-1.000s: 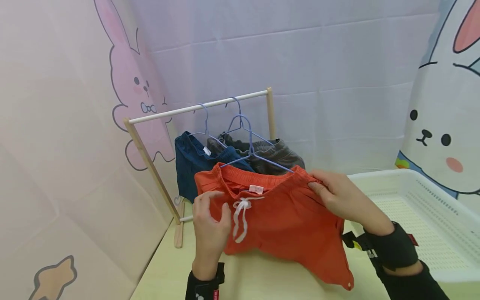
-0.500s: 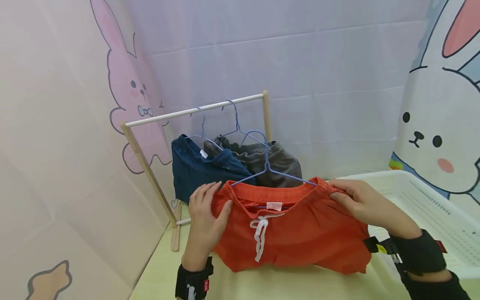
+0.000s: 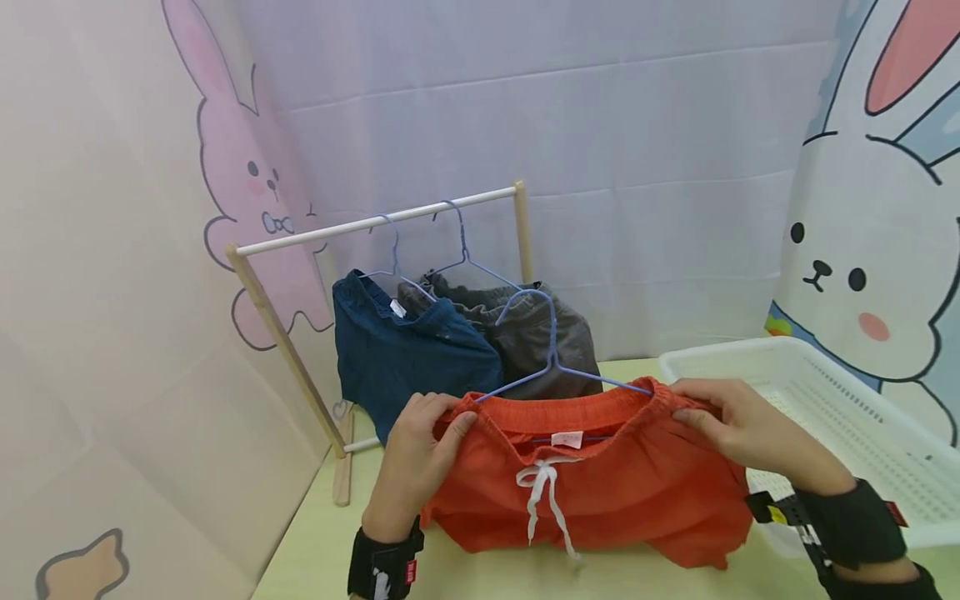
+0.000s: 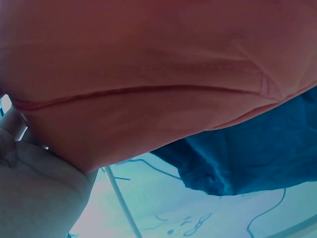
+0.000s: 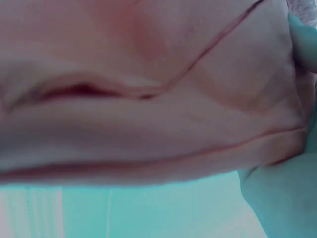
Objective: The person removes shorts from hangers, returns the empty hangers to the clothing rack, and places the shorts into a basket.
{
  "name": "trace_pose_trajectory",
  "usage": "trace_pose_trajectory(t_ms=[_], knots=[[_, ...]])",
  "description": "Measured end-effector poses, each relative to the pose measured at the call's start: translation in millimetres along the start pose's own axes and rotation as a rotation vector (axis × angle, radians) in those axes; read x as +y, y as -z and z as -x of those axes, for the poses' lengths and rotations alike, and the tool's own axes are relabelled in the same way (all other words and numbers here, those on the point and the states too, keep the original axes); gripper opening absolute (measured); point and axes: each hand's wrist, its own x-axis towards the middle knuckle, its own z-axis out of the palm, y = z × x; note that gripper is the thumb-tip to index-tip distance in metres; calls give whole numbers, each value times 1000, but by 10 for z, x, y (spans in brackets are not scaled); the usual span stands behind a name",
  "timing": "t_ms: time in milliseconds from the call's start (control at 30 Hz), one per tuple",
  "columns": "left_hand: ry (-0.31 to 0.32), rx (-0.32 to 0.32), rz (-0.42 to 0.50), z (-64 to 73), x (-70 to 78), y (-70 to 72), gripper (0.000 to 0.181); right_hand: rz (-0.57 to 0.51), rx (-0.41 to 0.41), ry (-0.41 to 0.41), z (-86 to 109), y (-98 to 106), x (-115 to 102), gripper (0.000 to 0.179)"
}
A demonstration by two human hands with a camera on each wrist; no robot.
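A pair of orange-red shorts point(image 3: 600, 500) with a white drawstring bow hangs between my two hands in the head view. A blue-purple wire hanger point(image 3: 552, 350) sits inside the waistband, its hook standing above it. My left hand point(image 3: 416, 454) grips the left end of the waistband, thumb in front and fingers behind. At the other end, my right hand point(image 3: 750, 429) pinches the waistband in the same way. In the left wrist view the orange cloth point(image 4: 124, 124) fills most of the picture, beside the palm. Cloth also covers much of the right wrist view.
Behind, a small rack point(image 3: 375, 219) with a white rail carries blue shorts point(image 3: 412, 342) and grey shorts point(image 3: 562, 333) on hangers. A white plastic basket point(image 3: 795, 358) stands at the right on the pale yellow table point(image 3: 300, 542). A curtain with rabbit pictures encloses the back and left.
My left hand has closed on the waistband's left end, after hovering beside it. The shorts and hanger have shifted right and lower in view, away from the rack, with the right hand still holding.
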Motion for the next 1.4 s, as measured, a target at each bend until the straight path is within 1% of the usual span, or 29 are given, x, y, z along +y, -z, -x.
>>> trace_pose_trajectory(t_ms=[67,133,267,367,433,533,800,1067,1267,1400], knots=[[-1,9,-12,8,-4,-16,15,-2,22,-5,25,-37,13,24],[4,17,-22,21,-9,-31,13,21,56,6,43,-73,17,25],[5,27,-39,44,-28,-65,11,122,159,36,66,-129,18,29],[-3,46,-59,50,-34,-81,13,186,243,41,62,-157,22,31],[-4,61,-76,48,-35,-84,13,212,288,38,56,-172,28,31],[6,63,-91,48,-38,-83,14,211,323,42,57,-192,34,32],[18,17,-84,39,-36,-78,13,173,351,42,64,-246,64,33],[25,-5,-86,21,-21,-97,14,155,367,35,69,-290,92,34],[-8,-4,-103,5,12,-120,14,141,378,29,93,-315,83,33],[-34,-5,-98,-18,42,-142,14,155,383,46,94,-322,76,34]])
